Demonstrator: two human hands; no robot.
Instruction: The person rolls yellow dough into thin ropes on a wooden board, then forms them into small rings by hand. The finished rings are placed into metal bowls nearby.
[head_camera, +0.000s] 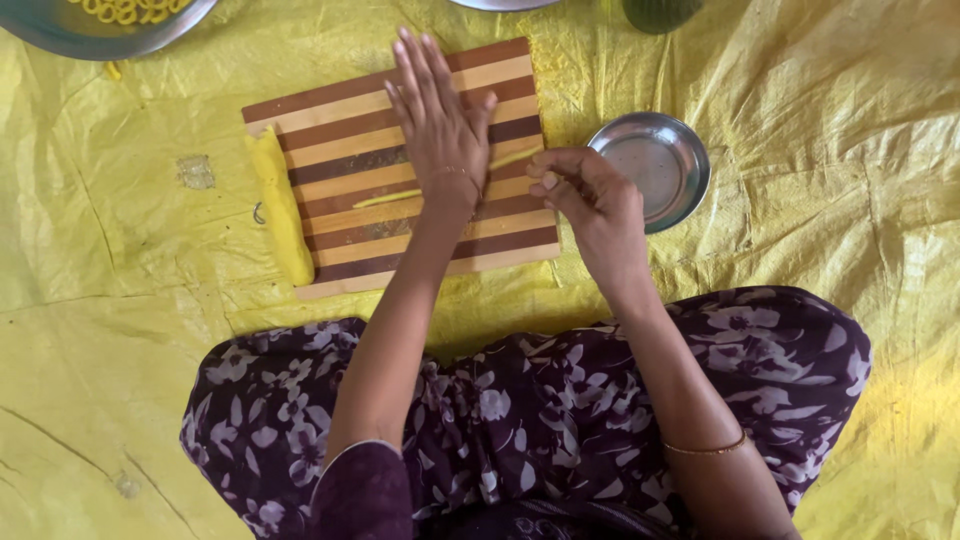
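Yellow dough strand: thin rope lying across the striped wooden board, partly hidden under the left hand. Left grip flat, fingers spread wide, palm pressing the strand. Right hand at 3 o'clock, fingertips narrowed to a pinch on its end. Judged soft, light, easily torn; handle by rolling, lift gently near both ends. Dough log at 9 o'clock; steel plate beyond.

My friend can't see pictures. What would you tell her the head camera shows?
A seated person's left hand presses flat on a thin yellow dough rope on a striped wooden board, while the right hand pinches the rope's other end. A thick yellow dough log lies along the board's left edge, and a small empty steel dish sits on the yellow sheet.
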